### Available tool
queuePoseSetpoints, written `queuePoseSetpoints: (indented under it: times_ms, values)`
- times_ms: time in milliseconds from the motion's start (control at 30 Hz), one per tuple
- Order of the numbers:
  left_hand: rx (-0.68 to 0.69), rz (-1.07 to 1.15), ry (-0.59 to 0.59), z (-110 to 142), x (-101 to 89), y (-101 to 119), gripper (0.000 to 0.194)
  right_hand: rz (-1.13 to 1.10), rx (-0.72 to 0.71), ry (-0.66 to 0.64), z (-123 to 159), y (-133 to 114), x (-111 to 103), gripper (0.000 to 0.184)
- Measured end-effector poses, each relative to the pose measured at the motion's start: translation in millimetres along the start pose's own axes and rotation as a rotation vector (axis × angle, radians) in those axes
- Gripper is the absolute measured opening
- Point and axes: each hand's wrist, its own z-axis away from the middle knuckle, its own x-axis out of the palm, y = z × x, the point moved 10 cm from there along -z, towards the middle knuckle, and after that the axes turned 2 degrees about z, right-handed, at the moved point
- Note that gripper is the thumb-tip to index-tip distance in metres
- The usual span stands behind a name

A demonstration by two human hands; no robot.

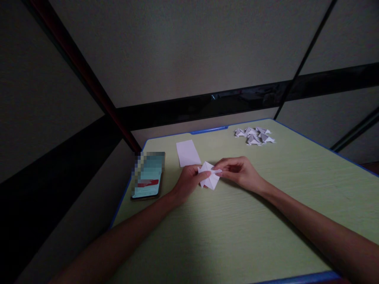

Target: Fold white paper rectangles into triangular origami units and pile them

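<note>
A partly folded white origami paper [211, 182] is held between my two hands above the middle of the table. My left hand [189, 179] grips its left side, the thumb lying across the front and the fingers behind. On the right, my right hand [238, 171] pinches a small narrow flap of the same paper between thumb and fingertips. Creases run across its pointed shape. Just behind my left hand lies a white sheet of paper [188, 153], flat on the table.
The pale green table [266, 236] has a blue edge. A phone [149, 177] with a lit, partly blurred screen lies at the left. Several folded paper figures [253, 139] sit grouped at the back right. A panelled wall [192, 51] rises behind the table.
</note>
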Motion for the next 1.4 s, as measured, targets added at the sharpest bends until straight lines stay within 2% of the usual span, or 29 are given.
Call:
queuePoseSetpoints:
  times_ms: [167,267,433,733,1000,1400]
  values:
    - [-0.02,-0.019,-0.003,0,1.1,-2,0.017,0.088,0.003,0.007,-3,0,-6,0.006]
    - [-0.018,-0.057,-0.01,1,2.7,-1,0.018,0.078,0.057,0.034,-3,6,-8,0.002]
    - [0.03,-0.12,-0.018,1,4.7,4,0.024,0.03,0.129,0.148,-3,15,-13,0.009]
    - [0.026,-0.145,-0.005,2,4.6,5,0.022,0.048,0.126,0.25,1,15,-15,0.015]
    - [0.025,-0.263,0.023,3,3.2,6,0.022,0.054,0.14,0.235,1,13,-11,0.015]
    - [0.004,-0.284,0.064,4,1.3,7,0.027,0.037,0.185,0.287,2,19,-18,0.008]
